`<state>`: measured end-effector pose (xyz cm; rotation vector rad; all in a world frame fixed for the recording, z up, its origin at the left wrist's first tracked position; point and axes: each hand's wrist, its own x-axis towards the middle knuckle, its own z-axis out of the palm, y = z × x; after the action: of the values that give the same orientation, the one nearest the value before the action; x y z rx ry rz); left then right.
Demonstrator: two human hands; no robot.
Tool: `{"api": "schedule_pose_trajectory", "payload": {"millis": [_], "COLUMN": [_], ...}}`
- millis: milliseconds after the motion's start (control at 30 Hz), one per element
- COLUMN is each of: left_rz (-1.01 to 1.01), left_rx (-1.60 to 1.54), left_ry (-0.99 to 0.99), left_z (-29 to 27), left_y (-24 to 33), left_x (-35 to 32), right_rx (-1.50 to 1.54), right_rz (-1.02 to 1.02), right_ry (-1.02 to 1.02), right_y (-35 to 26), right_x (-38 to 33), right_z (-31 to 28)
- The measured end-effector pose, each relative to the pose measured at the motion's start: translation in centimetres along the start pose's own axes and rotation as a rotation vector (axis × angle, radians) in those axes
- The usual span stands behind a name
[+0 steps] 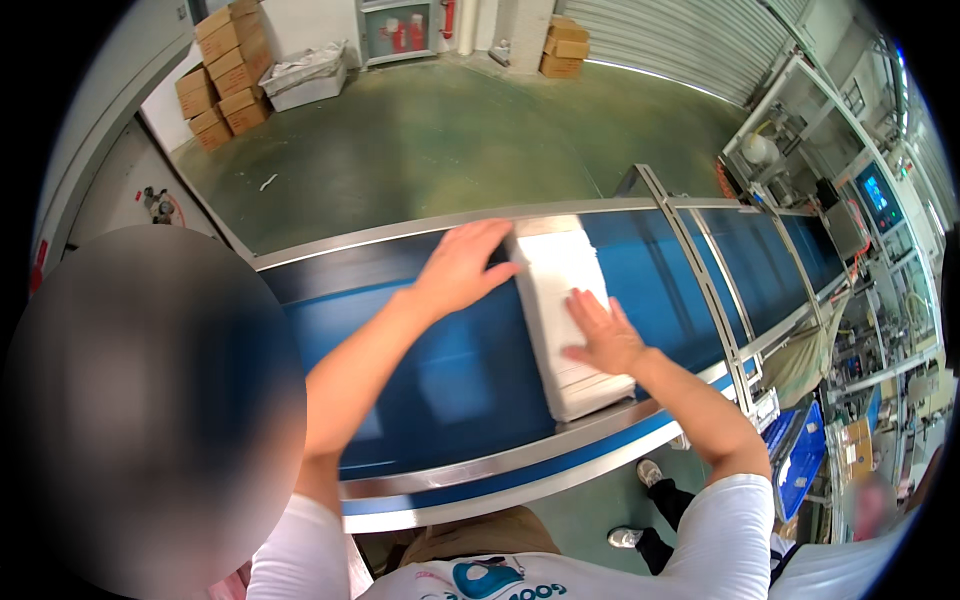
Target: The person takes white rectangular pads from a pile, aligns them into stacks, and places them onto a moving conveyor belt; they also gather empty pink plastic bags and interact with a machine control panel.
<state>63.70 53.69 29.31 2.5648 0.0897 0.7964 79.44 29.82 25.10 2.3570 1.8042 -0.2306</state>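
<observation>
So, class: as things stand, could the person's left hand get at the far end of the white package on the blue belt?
Probably yes: the left hand already rests at the far end of the white package, with nothing between them.

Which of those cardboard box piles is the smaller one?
The stack by the far shutter door; the pile along the left wall holds many more boxes.

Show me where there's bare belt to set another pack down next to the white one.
Bare blue belt lies left of the white pack, between the two steel rails, under the left forearm. More bare belt runs right of the pack up to the metal crossbars. It is crowded at the pack itself, where the left hand and right hand both rest.
</observation>
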Motion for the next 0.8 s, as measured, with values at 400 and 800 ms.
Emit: {"api": "schedule_pose_trajectory", "payload": {"millis": [400,800], "left_rz": [-1.127,-1.475], "left_rx": [-0.203,1.013], "left_ry": [0.71,1.522], "left_z": [-18.8,-23.5], "left_y": [25.1,45.6], "left_x": [-44.4,-83.6], "right_rx": [1.063,0.86], "right_rz": [-0.417,-1.369], "right_ry": [0.211,-0.355], "right_y": [-18.4,-55.6], "right_x": [-2.7,-22.9], "right_z": [-3.6,-1.3]}}
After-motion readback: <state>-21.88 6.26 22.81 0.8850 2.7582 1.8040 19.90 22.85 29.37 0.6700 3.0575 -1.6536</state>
